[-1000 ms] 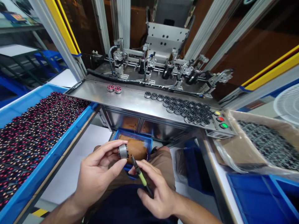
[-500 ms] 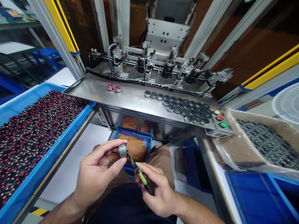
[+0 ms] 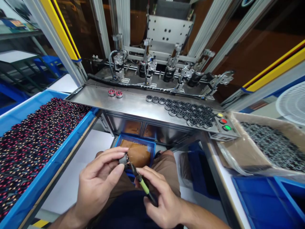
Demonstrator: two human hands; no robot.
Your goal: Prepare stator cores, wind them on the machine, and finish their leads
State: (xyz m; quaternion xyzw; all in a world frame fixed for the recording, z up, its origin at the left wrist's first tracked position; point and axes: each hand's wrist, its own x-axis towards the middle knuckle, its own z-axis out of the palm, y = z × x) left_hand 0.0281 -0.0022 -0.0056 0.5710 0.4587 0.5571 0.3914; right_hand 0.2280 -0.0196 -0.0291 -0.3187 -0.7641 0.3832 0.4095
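My left hand [image 3: 100,183] pinches a small round wound motor part [image 3: 124,158] between thumb and fingers, held over my lap. My right hand [image 3: 162,198] grips a thin tool with a green and black handle [image 3: 142,183], and its tip touches the part's face. Below them sits a small blue bin [image 3: 149,147] with brown paper inside.
A blue tray [image 3: 59,151] full of red-and-copper wound parts lies at the left. The steel shelf [image 3: 133,105] carries two red parts [image 3: 115,93] and several grey cores [image 3: 188,111]. Yellow, red and green buttons [image 3: 223,121] sit at its right end. A lined box of cores [image 3: 274,146] stands right.
The left hand has turned the part so its wound face shows, and the tool tip has moved up against it. The view has shifted slightly.
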